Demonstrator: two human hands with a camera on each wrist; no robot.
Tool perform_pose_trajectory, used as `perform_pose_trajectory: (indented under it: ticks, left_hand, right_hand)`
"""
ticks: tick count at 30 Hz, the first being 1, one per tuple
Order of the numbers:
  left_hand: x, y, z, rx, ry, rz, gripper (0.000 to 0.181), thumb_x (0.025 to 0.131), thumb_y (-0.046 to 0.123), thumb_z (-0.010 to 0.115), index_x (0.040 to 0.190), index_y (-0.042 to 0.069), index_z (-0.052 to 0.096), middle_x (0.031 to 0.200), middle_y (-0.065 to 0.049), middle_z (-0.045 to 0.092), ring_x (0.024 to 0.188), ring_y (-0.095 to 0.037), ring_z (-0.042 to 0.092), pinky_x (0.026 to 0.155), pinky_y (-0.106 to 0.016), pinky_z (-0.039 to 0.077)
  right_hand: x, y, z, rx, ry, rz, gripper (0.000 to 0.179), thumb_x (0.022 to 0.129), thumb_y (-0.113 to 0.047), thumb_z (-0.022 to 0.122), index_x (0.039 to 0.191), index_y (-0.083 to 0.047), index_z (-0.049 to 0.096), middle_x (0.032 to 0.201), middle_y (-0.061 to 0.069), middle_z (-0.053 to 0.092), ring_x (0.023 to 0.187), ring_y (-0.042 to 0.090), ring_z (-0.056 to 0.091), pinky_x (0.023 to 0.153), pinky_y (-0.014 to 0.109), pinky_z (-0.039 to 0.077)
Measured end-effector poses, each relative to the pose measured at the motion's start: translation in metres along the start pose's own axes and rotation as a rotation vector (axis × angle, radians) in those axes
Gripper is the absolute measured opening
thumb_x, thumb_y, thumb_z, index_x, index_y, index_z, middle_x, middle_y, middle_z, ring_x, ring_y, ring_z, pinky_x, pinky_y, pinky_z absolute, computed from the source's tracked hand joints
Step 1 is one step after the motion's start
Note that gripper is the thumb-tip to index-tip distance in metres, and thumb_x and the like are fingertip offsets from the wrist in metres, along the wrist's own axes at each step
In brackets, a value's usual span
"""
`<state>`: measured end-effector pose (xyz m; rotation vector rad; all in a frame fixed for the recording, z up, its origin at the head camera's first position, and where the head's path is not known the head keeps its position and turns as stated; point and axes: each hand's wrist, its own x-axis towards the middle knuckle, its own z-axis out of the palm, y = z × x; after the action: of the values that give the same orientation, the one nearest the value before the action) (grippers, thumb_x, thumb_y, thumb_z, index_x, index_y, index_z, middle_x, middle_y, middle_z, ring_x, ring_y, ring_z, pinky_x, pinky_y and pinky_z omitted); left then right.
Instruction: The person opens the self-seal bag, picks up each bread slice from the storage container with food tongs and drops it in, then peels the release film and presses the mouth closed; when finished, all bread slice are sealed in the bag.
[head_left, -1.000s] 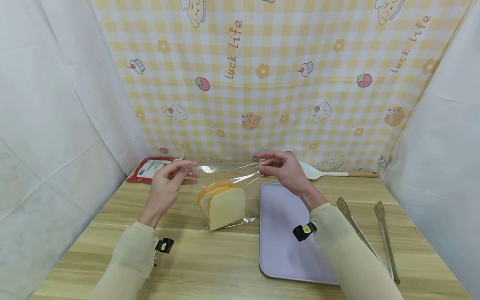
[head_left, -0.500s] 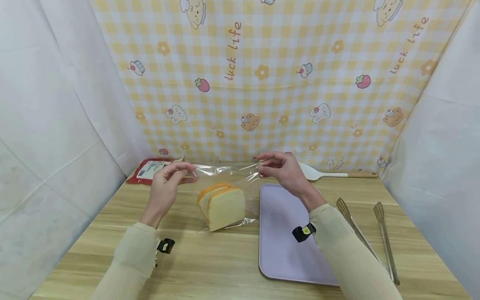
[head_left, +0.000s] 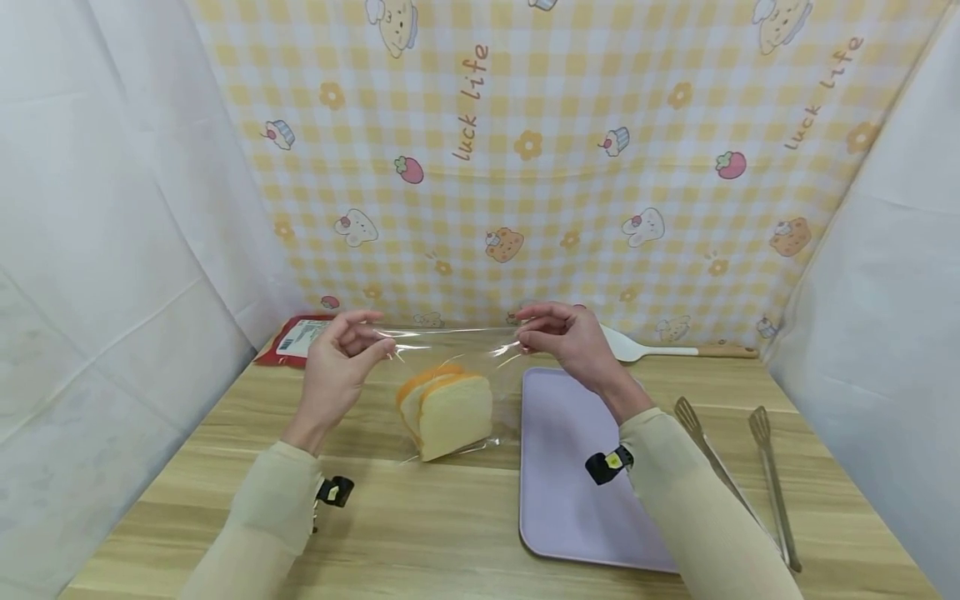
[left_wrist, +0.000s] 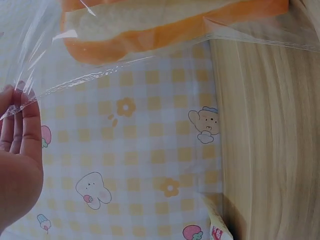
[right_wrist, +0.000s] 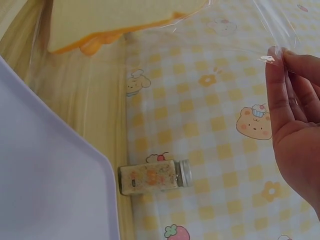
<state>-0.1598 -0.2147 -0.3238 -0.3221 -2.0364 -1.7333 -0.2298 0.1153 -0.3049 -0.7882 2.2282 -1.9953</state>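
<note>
A clear plastic bag (head_left: 438, 340) with slices of bread (head_left: 455, 417) in it stands upright over the wooden table, its top edge stretched between the two hands. My left hand (head_left: 333, 367) is at the upper left corner, the film passing between thumb and fingers. At the opposite corner my right hand (head_left: 566, 346) pinches the film between thumb and fingertips. The right wrist view shows the pinched corner close up, with the bread slice (right_wrist: 120, 20) hanging at the upper left. In the left wrist view, orange crusts (left_wrist: 150, 37) show through the film.
A lilac tray (head_left: 577, 475) lies right of the bag, partly under the right arm. Two metal tongs or slotted turners (head_left: 772, 483) lie beyond it. Behind are a white spatula (head_left: 660, 350), a red packet (head_left: 296, 340) and a small glass jar (right_wrist: 152, 177) by the patterned cloth.
The left thumb and fingers have spread apart and shifted at the bag's corner, and the top edge is straighter. The right hand and bread have stayed nearly still.
</note>
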Motion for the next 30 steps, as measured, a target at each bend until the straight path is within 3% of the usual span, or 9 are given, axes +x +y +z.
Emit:
perform_pose_trajectory:
  ticks: [5,13,17,22,26,30]
  left_hand:
    - [0.0,0.0,-0.001,0.032,0.002,0.006,0.04,0.095,-0.001,0.076,0.134,0.002,0.064,0.089,0.019,0.073,0.082,-0.004,0.075,0.075,-0.018,0.061]
    - [-0.004,0.002,-0.002,0.046,0.046,0.006,0.039,0.093,0.0,0.078,0.13,0.0,0.067,0.087,0.02,0.076,0.08,-0.001,0.075,0.076,-0.02,0.062]
    - [-0.003,0.003,-0.002,0.038,0.034,-0.022,0.042,0.096,0.002,0.077,0.136,0.002,0.065,0.091,0.02,0.077,0.082,-0.002,0.075,0.08,-0.02,0.062]
    - [-0.002,0.001,-0.002,0.023,0.005,-0.073,0.049,0.097,0.005,0.076,0.143,0.005,0.062,0.092,0.02,0.076,0.083,-0.002,0.073,0.078,-0.018,0.06]
    - [-0.002,0.0,-0.001,0.01,-0.016,-0.075,0.049,0.097,0.007,0.076,0.144,0.006,0.061,0.093,0.019,0.077,0.083,-0.004,0.073,0.078,-0.018,0.06]
    - [-0.003,0.001,0.001,0.02,-0.023,-0.055,0.047,0.098,0.007,0.076,0.143,0.007,0.063,0.093,0.02,0.077,0.084,-0.004,0.073,0.079,-0.018,0.06]
  right_hand:
    - [0.0,-0.001,0.0,-0.009,0.026,0.016,0.032,0.094,0.004,0.075,0.125,0.011,0.068,0.101,0.019,0.079,0.082,0.013,0.077,0.082,0.033,0.066]
    - [-0.001,0.001,-0.002,-0.018,0.074,0.003,0.024,0.093,0.004,0.077,0.115,0.01,0.07,0.092,0.001,0.081,0.081,0.018,0.078,0.079,0.033,0.066]
    - [-0.001,0.004,-0.002,0.006,0.072,-0.009,0.023,0.093,0.006,0.075,0.115,0.011,0.07,0.088,-0.005,0.079,0.079,0.015,0.077,0.078,0.032,0.066]
    - [-0.001,0.004,-0.002,0.014,0.054,0.004,0.025,0.094,0.006,0.074,0.117,0.011,0.069,0.091,-0.002,0.079,0.081,0.014,0.077,0.08,0.032,0.066]
    - [-0.001,0.0,-0.005,-0.08,0.033,0.003,0.03,0.095,-0.002,0.076,0.122,0.007,0.07,0.105,0.009,0.079,0.087,0.013,0.075,0.082,0.029,0.064]
    - [0.002,-0.019,0.002,-0.269,0.013,-0.044,0.034,0.095,-0.014,0.077,0.128,-0.004,0.072,0.12,0.013,0.077,0.102,0.018,0.073,0.094,0.036,0.06]
